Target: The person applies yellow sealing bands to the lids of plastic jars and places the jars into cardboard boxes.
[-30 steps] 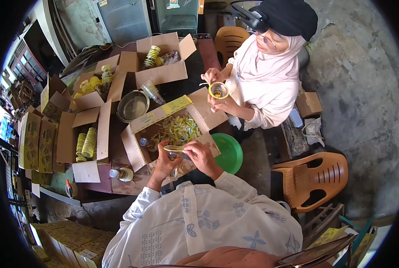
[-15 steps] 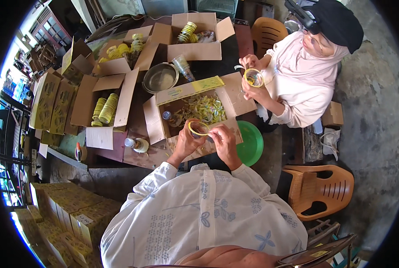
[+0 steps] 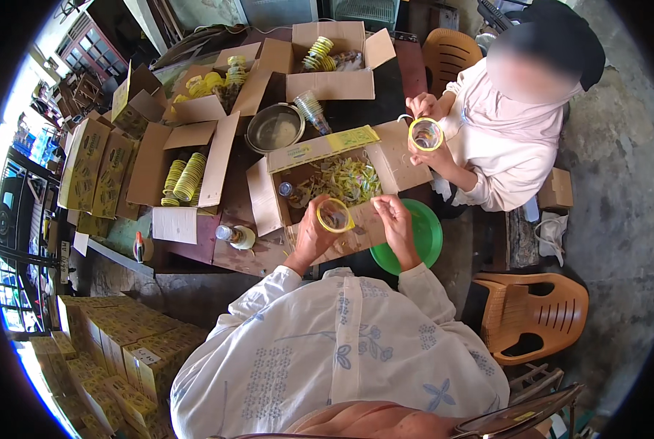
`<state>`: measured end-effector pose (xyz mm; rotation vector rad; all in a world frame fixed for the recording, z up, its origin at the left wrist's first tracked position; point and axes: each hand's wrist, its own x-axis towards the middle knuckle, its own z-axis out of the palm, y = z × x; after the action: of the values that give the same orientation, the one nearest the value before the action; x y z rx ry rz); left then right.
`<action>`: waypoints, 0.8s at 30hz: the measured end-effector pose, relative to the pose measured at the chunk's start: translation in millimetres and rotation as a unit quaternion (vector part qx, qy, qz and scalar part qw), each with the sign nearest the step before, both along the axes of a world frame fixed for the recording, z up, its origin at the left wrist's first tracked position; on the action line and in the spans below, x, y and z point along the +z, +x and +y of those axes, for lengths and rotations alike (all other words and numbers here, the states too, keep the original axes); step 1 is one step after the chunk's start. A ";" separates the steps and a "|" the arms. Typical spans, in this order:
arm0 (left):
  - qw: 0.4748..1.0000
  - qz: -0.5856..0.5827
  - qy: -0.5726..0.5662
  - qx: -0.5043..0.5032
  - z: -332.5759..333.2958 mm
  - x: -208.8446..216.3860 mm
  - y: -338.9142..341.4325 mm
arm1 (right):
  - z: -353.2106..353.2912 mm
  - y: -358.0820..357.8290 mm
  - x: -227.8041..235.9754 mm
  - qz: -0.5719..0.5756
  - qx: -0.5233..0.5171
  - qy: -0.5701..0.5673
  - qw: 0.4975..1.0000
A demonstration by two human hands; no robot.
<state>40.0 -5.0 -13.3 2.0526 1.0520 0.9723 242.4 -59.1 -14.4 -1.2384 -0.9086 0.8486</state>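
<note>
My left hand (image 3: pixel 312 233) is wrapped round a clear plastic cup (image 3: pixel 333 214) with a yellow rim, its mouth tipped up toward me. To the right, apart from the cup, my right hand (image 3: pixel 396 225) has thumb and fingertips pinched together; whatever is between them is too small to make out. Both hands are over the near flap of an open cardboard box (image 3: pixel 260 196). Inside that box lies a heap of yellow and clear plastic scraps (image 3: pixel 350 179), with a small bottle (image 3: pixel 285 189) in its left corner.
Under my right hand sits a green basin (image 3: pixel 428 238). Left of my hands stands a bottle (image 3: pixel 235 235). Beyond are a metal bowl (image 3: pixel 276 126), stacked clear cups (image 3: pixel 312 111) and a box of stacked yellow-rimmed lids (image 3: pixel 189 178). A co-worker (image 3: pixel 513 150) at right holds another yellow-rimmed cup (image 3: pixel 426 134).
My right hand has come off the cup's rim and moved right. The cup in my left hand has turned, its mouth facing me more. The co-worker's cup has turned too.
</note>
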 end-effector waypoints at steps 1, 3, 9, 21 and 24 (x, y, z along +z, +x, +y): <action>1.000 -0.014 0.003 0.007 4.7 -0.4 -2.9 | -0.5 -0.2 -6.8 -0.088 0.002 -0.017 0.996; 0.999 -0.035 -0.012 -0.001 10.4 6.5 -9.5 | 0.8 -2.2 -29.8 -0.244 0.009 -0.047 0.969; 0.998 -0.050 -0.040 -0.008 7.4 -1.0 -25.3 | -5.6 -30.2 -82.1 -0.410 0.052 -0.101 0.905; 0.982 -0.128 -0.137 0.022 -1.7 -20.2 -29.8 | 11.7 -40.7 -122.2 -0.487 0.060 -0.079 0.868; 0.982 -0.114 -0.149 0.030 -2.8 -20.8 -27.0 | 11.1 -44.0 -114.0 -0.371 0.022 -0.147 0.917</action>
<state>13.0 -7.8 -34.1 1.6347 1.0694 0.9866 198.4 -48.0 -128.4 -1.8651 -1.4490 0.5504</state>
